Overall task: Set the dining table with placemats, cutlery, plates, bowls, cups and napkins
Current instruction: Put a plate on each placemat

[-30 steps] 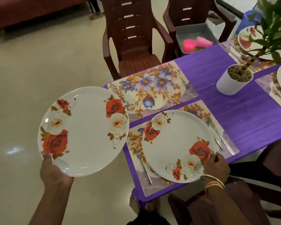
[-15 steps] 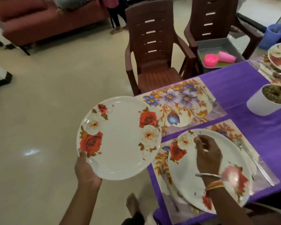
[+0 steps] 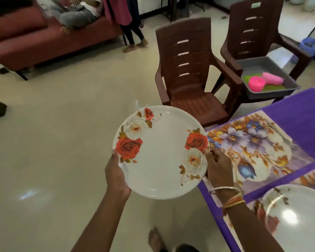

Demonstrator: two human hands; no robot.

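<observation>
Rose plate [image 3: 158, 160]: held face-up in the air over the floor [image 3: 62, 142], just off the left end of the counter [image 3: 302, 113]. Its right rim reaches the left edge of the floral placemat [image 3: 258, 148], which lies flat on the purple counter surface with no dish on it.

Left hand [image 3: 115, 176]: grips the plate's left rim. The thumb lies on top beside the large red rose, and the fingers are hidden beneath the plate.

Right hand [image 3: 219, 168]: holds the right rim next to the white rose, fingers [image 3: 214, 155] curled at the edge. Bangles [image 3: 227, 192] sit on this wrist.

Second plate [image 3: 298, 215]: set down on a second placemat [image 3: 309, 179] at the near place setting, lower right.

Brown chair [image 3: 189, 70]: stands at the floral placemat's side of the counter. A grey tray [image 3: 262, 66] with pink containers [image 3: 256, 83] rests on the seat of the chair beside it
</observation>
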